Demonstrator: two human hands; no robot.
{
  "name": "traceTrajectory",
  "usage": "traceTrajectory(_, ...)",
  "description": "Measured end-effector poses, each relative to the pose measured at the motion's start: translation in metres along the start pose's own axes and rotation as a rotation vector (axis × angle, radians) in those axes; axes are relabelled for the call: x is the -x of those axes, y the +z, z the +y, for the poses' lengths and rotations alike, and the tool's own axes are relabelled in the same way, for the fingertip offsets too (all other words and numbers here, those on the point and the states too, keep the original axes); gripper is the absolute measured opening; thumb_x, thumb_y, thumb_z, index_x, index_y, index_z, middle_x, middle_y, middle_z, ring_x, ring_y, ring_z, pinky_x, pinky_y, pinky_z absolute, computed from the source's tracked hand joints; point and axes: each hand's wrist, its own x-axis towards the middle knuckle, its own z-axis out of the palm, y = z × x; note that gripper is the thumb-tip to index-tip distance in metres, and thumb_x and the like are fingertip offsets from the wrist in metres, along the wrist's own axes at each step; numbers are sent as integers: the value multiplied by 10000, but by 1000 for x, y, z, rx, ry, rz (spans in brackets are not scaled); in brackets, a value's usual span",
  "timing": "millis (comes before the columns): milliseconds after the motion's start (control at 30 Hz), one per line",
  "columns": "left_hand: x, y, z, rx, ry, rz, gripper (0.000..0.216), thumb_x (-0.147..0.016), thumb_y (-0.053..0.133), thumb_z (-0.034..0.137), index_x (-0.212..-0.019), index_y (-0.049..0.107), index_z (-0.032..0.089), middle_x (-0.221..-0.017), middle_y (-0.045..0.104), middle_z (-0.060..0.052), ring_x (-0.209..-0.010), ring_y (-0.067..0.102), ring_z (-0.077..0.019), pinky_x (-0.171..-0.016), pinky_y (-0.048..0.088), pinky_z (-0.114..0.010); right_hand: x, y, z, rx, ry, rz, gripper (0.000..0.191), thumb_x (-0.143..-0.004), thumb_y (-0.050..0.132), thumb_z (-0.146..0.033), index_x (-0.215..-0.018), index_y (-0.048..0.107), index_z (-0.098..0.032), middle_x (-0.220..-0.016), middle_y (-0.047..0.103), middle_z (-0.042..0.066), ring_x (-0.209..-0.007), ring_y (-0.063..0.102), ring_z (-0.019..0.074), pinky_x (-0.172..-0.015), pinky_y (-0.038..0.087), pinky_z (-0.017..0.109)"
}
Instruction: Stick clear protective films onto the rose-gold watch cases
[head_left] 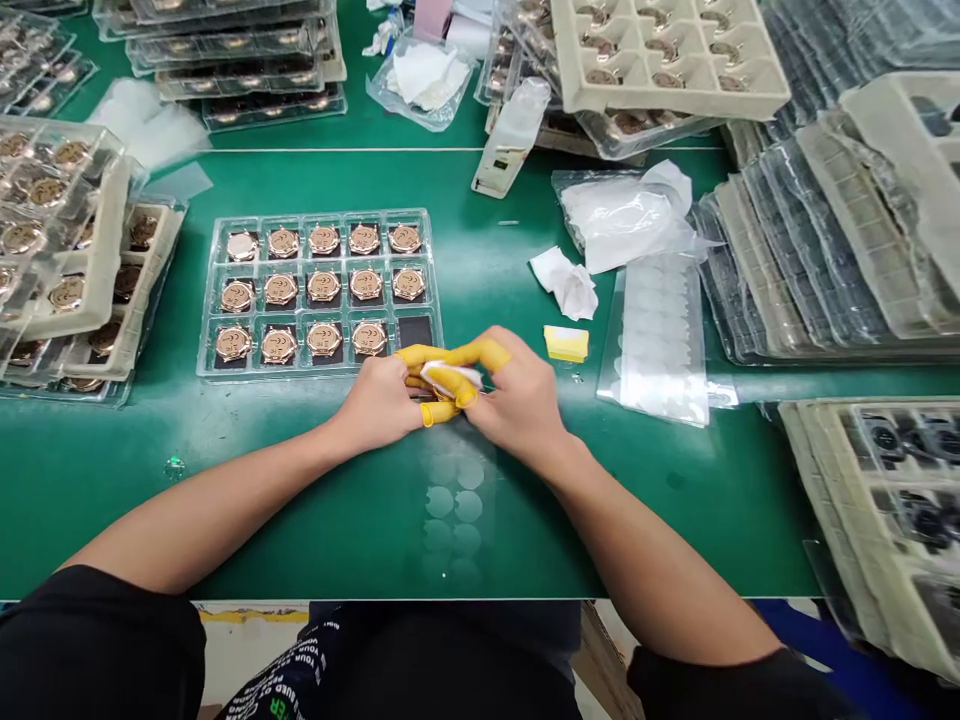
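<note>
Both hands meet at the near right corner of a clear plastic tray, yellow finger cots on their fingers. My right hand is closed on a folded white wipe, pressing it toward the other hand. My left hand is curled around something small, which the fingers and wipe hide. Rose-gold watch cases lie back side up in the tray's pockets, on dark pads. The near right pocket shows only its dark pad. Below the hands lies a clear sheet of round film stickers.
Stacked trays of watch parts stand at left, back left and back right. More tray stacks line the right side. Nearby lie a yellow block, crumpled wipe, bag of wipes and film strip.
</note>
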Motion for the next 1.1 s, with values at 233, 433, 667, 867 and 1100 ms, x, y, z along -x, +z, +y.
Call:
traceTrajectory(233, 0, 2, 2, 69, -35, 23, 643, -560, 958, 171, -1163, 734, 138, -993, 822, -60, -837, 789, -159, -812, 669, -269, 0, 4, -4, -22, 131, -43, 167, -993, 689, -367, -886, 695, -238, -802, 654, 27, -715, 581, 165, -637, 438, 334)
traceTrajectory(433, 2, 0, -1, -26, 99, 62, 622, -663, 945, 276, -1236, 733, 161, -1058, 834, -77, -955, 821, -199, -922, 692, -325, -3, -25, 26, 139, 316, -33, 290, -972, 695, -429, -1198, 724, -248, -1184, 691, 120, -1109, 583, 306, -975, 460, 505)
traceTrajectory(667, 4, -7, -11, -317, 586, -37, 422, -824, 840, 227, -1237, 763, 187, -1149, 838, -64, -951, 825, -163, -918, 689, -262, -2, -43, 13, -141, 270, -390, 295, -971, 681, -298, -1266, 682, -295, -1043, 794, 11, -1023, 674, 252, -924, 397, 452)
traceTrajectory(867, 4, -10, -7, -539, 756, -48, 394, -845, 839, 197, -1232, 765, 189, -1064, 850, -51, -853, 818, -141, -834, 675, -217, -7, -53, 9, -49, 142, -413, 237, -969, 689, -292, -1201, 669, -245, -1089, 789, 33, -1028, 675, 253, -894, 315, 426)
traceTrajectory(1100, 4, -11, -7, -583, 860, -117, 423, -857, 842, 194, -1268, 747, 221, -953, 844, -14, -744, 787, -115, -720, 639, -190, -9, -55, 1, -12, 132, -492, 105, -1012, 616, -250, -1069, 700, -225, -938, 710, 37, -875, 566, 213, -852, 281, 399)
